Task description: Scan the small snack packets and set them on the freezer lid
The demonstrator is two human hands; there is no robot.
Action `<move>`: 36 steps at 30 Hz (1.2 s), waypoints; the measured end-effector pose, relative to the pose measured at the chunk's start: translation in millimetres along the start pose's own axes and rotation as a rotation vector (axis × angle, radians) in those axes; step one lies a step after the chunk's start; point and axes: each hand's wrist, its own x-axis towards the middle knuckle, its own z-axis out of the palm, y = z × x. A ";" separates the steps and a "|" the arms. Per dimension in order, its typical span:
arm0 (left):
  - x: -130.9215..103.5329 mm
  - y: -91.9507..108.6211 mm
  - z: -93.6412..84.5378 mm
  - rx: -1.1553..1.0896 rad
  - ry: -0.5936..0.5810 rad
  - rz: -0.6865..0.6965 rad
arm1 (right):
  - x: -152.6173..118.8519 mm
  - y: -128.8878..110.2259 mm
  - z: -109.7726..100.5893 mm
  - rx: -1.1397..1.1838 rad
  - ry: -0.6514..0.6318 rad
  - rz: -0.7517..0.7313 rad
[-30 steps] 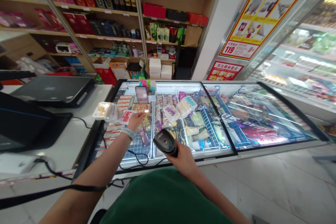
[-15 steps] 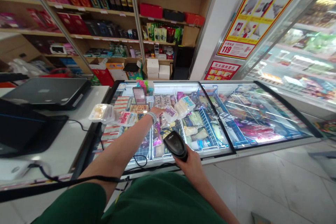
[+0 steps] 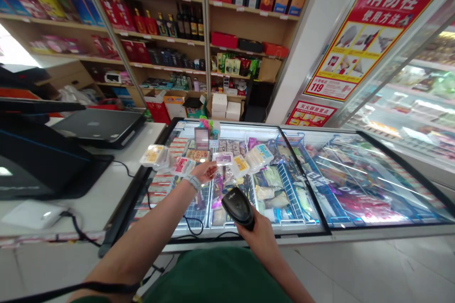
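Gripping a scanner (image 3: 238, 207), right hand (image 3: 261, 236); left hand (image 3: 206, 172) holds packet (image 3: 222, 158).

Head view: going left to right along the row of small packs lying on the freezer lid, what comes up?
Yellow pack in a clear tray → red-and-white pack → left hand → pink-labelled pack at its fingertips → yellow-labelled pack → blue-labelled white pack. All lie on the freezer lid.

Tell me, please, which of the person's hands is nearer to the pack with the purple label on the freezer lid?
The left hand: its fingertips reach the purple-label pack. The right hand is well back, near the body, its grip around the black scanner.
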 end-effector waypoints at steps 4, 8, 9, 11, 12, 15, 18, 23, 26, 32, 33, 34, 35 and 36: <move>-8.8 13.4 -31.1 -0.111 0.050 0.015 | 4.4 -7.7 7.3 0.004 -0.042 -0.058; -22.3 25.8 -52.2 -0.172 0.073 0.069 | 7.0 -15.9 14.6 -0.019 -0.084 -0.096; -27.1 26.9 -57.2 -0.176 0.075 0.083 | 7.5 -17.5 15.7 -0.031 -0.093 -0.103; -37.2 25.4 -68.0 -0.166 0.079 0.129 | 9.0 -19.5 17.0 -0.043 -0.103 -0.123; -42.0 23.0 -73.9 -0.152 0.078 0.163 | 10.0 -19.9 17.2 -0.042 -0.106 -0.134; -55.3 10.9 -91.5 -0.082 0.089 0.286 | 14.2 -20.6 17.1 -0.027 -0.111 -0.161; -68.2 -2.0 -104.7 -0.012 0.117 0.394 | 19.5 -22.2 17.3 -0.037 -0.113 -0.175; -89.7 -12.9 -110.6 0.040 0.200 0.484 | 27.7 -28.1 19.5 -0.061 -0.112 -0.197; -97.5 -16.4 -109.5 0.039 0.224 0.522 | 31.9 -31.7 20.4 -0.069 -0.114 -0.197; -99.5 -25.9 -108.9 0.025 0.184 0.604 | 37.9 -36.9 22.4 -0.079 -0.106 -0.217; -98.9 -27.1 -108.9 0.019 0.171 0.614 | 38.3 -37.8 22.9 -0.075 -0.108 -0.221; -98.3 -28.1 -109.0 0.014 0.160 0.619 | 38.7 -38.7 23.3 -0.073 -0.108 -0.223; -97.8 -28.8 -109.1 0.012 0.152 0.621 | 39.0 -39.5 23.8 -0.072 -0.108 -0.223; -97.5 -29.2 -109.1 0.011 0.146 0.619 | 39.2 -40.3 24.2 -0.071 -0.105 -0.222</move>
